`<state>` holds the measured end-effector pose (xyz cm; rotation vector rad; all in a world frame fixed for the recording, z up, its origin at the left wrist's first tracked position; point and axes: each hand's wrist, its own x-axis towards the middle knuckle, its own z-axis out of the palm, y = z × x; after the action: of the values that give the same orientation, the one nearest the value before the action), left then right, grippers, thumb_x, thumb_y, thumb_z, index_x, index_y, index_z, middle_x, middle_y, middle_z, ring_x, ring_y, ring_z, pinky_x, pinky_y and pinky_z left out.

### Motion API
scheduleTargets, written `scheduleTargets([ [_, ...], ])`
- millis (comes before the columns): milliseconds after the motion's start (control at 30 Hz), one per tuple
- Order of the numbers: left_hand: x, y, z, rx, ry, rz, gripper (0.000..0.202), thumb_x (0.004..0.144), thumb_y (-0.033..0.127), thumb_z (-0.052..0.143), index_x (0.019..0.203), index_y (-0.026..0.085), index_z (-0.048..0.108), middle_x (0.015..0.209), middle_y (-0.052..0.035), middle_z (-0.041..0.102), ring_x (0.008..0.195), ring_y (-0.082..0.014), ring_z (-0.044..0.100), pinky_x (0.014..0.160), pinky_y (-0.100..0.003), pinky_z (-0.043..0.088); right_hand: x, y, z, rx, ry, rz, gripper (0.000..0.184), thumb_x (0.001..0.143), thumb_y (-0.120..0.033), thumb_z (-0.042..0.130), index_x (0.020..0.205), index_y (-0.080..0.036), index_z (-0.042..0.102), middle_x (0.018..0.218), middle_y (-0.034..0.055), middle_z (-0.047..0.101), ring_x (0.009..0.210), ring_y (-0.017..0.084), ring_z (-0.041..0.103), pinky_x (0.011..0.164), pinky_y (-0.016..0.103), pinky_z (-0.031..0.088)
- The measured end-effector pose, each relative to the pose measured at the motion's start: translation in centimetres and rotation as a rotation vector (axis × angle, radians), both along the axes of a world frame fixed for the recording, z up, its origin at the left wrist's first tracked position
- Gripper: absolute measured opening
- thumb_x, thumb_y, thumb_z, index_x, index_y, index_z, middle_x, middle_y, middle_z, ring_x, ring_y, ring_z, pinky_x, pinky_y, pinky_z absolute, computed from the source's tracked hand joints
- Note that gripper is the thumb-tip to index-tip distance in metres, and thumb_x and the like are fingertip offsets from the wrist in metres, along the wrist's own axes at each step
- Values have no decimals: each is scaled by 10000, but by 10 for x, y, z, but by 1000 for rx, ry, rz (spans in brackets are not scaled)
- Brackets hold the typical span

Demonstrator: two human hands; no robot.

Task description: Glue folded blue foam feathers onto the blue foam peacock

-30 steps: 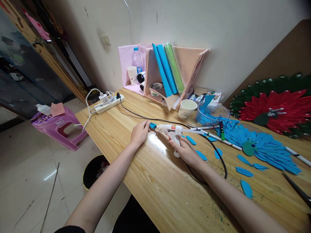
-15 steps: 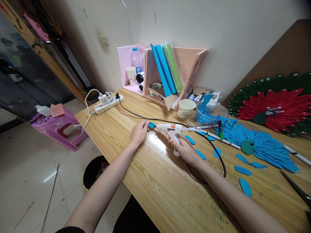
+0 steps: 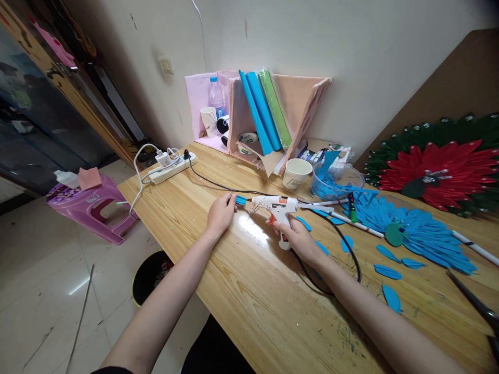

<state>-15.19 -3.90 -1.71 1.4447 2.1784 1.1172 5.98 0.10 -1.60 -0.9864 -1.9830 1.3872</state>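
Note:
My right hand (image 3: 295, 236) is closed round the handle of a white hot glue gun (image 3: 281, 206), fingers by its orange trigger. The gun's nozzle points left. My left hand (image 3: 221, 215) rests near the table's left side, pinching a small blue paper petal (image 3: 240, 200) that sticks out toward the nozzle. Whether the nozzle touches the petal, I cannot tell. A glue stick (image 3: 315, 206) juts from the back of the gun. Loose blue petals (image 3: 388, 271) lie right of my right hand, near a layered blue paper fan with a green disc (image 3: 395, 235).
The gun's black cord (image 3: 222, 185) runs to a white power strip (image 3: 173, 169). A paper cup (image 3: 297, 174) and a clear plastic bowl (image 3: 356, 179) stand behind the gun. Black scissors (image 3: 473, 301) lie at the right. A bin (image 3: 150, 278) stands below the table's left edge.
The glue gun has shifted slightly right, so its nozzle is a little farther from my left hand. The whole view has moved slightly.

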Motion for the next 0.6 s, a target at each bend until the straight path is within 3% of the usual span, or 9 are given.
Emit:
scheduleTargets([
  [367,2,0,2,-8,23,-64,388,892,401,357,622,190,537,631,-1,614,624,-145,548,603,-237,365,-2,0,0,8,-22,9,293,825,-409,444,815,-157,594,699,9,568,639,152,513,595,259,395],
  [600,2,1,1,1,22,-77,383,890,400,359,630,189,545,636,-1,615,628,-143,550,606,-233,376,-1,-1,-1,31,-53,5,296,831,-430,440,720,-173,537,653,-4,530,615,146,476,591,260,380],
])
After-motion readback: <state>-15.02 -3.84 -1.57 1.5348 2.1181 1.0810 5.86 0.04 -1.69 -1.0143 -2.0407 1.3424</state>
